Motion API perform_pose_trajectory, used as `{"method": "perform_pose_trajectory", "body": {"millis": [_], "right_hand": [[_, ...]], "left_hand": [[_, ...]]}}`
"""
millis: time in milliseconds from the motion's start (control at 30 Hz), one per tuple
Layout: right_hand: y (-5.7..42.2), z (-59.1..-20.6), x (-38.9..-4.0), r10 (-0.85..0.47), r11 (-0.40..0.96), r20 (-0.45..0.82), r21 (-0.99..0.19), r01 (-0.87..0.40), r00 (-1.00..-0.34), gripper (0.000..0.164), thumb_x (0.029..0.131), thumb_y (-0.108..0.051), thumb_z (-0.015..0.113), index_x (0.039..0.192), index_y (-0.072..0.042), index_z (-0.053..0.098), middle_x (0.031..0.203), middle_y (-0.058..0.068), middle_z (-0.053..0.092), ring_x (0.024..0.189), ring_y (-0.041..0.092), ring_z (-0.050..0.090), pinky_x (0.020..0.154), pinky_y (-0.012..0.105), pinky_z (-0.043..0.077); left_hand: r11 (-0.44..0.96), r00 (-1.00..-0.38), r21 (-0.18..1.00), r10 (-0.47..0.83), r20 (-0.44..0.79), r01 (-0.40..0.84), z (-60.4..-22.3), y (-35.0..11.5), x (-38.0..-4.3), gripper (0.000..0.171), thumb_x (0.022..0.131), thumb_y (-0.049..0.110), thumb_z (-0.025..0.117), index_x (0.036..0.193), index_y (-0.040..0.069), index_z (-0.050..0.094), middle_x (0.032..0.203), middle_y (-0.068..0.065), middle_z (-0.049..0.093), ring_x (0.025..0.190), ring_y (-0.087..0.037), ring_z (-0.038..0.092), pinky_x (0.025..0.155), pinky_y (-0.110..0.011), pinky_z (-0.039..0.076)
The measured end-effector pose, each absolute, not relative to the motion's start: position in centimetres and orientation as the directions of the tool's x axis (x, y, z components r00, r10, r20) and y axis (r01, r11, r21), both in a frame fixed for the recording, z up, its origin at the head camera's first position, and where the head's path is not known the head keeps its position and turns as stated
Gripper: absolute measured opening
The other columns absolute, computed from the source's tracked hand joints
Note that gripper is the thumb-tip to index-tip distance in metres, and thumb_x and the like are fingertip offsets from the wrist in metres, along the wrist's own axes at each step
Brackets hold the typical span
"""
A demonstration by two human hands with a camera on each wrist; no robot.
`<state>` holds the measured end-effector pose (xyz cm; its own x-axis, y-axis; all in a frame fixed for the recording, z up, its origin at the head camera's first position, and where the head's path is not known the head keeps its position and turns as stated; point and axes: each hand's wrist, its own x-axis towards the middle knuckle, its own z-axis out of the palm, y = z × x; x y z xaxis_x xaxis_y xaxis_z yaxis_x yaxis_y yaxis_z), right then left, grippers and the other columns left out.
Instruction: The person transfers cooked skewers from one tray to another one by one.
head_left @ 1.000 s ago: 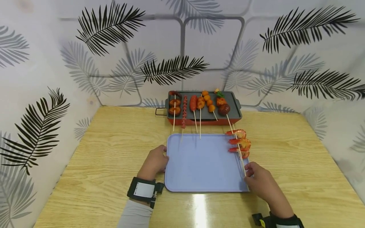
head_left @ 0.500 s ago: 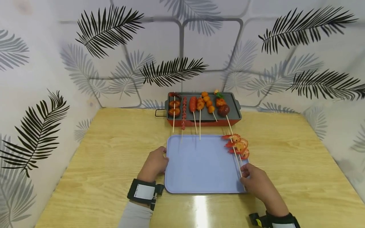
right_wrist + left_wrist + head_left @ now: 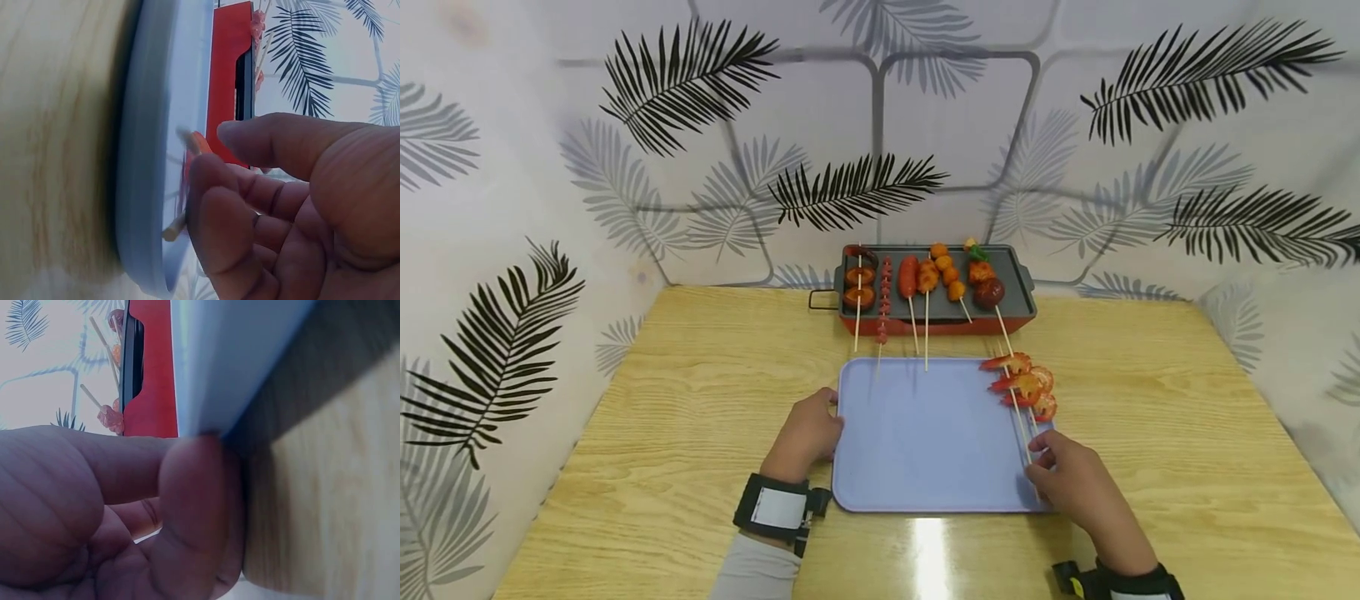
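Note:
My left hand grips the left rim of the pale blue tray; in the left wrist view thumb and fingers meet at its edge. My right hand is over the tray's lower right side, beside the stick of a shrimp skewer. In the right wrist view, a gap shows between the thumb and the bent fingers, and a blurred stick end lies just past the thumb tip. A second shrimp skewer lies close to the right on the tray, its stick end below the fingers.
Behind the tray stands a red grill with a dark top and a wire handle at its left. Several skewers lie on it: sausage, orange balls, sliced mushrooms and others. Some sticks overhang its front. The wooden table meets leaf-patterned walls.
My right hand moves left over the tray with the shrimp skewer, which ends further left of the other one; thumb and fingers are now apart from its stick. The left hand stays at the rim.

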<state>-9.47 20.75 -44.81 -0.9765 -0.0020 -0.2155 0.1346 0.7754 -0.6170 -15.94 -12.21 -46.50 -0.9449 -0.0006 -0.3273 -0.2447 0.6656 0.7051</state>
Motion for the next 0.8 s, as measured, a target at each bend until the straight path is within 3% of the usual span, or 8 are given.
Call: {"method": "perform_pose_trajectory", "body": {"millis": [233, 467, 633, 800], "right_hand": [[21.3, -44.8, -9.3, -0.009, 0.820, -0.062, -0.572, 0.028, -0.998, 0.021, 0.090, -0.013, 0.068, 0.105, 0.002, 0.064, 0.083, 0.006, 0.065, 0.071, 0.019, 0.057, 0.062, 0.036, 0.047], [21.5, -45.0, -9.5, -0.046, 0.865, 0.182, -0.484, -0.130, -0.982, 0.026, 0.089, -0.013, 0.071, 0.107, 0.004, 0.066, 0.105, 0.020, 0.063, 0.098, 0.037, 0.061, 0.085, 0.054, 0.048], [21.6, -45.6, -9.6, -0.086, 0.872, 0.270, -0.446, -0.204, -0.959, 0.035, 0.087, -0.012, 0.074, 0.116, 0.005, 0.063, 0.128, 0.028, 0.055, 0.120, 0.046, 0.050, 0.097, 0.062, 0.041], [21.8, -46.1, -9.7, -0.139, 0.901, 0.194, -0.382, -0.205, -0.971, 0.067, 0.084, -0.022, 0.079, 0.136, 0.006, 0.049, 0.148, 0.037, 0.028, 0.138, 0.055, 0.023, 0.103, 0.069, 0.028]], "left_hand": [[0.673, -0.944, 0.699, 0.000, -0.329, -0.243, -46.8, -12.2, -16.0, 0.040, 0.098, 0.008, 0.056, 0.137, -0.002, 0.051, 0.109, -0.020, 0.063, 0.062, -0.020, 0.061, 0.050, -0.029, 0.051], [0.677, -0.953, 0.703, 0.009, -0.304, -0.218, -46.7, -12.3, -15.9, 0.040, 0.098, 0.007, 0.055, 0.136, -0.004, 0.051, 0.106, -0.021, 0.064, 0.061, -0.020, 0.061, 0.050, -0.030, 0.051], [0.671, -0.953, 0.708, 0.011, -0.303, -0.217, -46.5, -12.3, -15.9, 0.039, 0.098, 0.006, 0.055, 0.135, -0.005, 0.051, 0.105, -0.021, 0.064, 0.062, -0.020, 0.061, 0.050, -0.030, 0.050], [0.667, -0.950, 0.710, 0.009, -0.312, -0.226, -46.6, -12.3, -15.8, 0.039, 0.098, 0.007, 0.055, 0.136, -0.004, 0.051, 0.103, -0.019, 0.064, 0.061, -0.020, 0.062, 0.051, -0.030, 0.050]]}}
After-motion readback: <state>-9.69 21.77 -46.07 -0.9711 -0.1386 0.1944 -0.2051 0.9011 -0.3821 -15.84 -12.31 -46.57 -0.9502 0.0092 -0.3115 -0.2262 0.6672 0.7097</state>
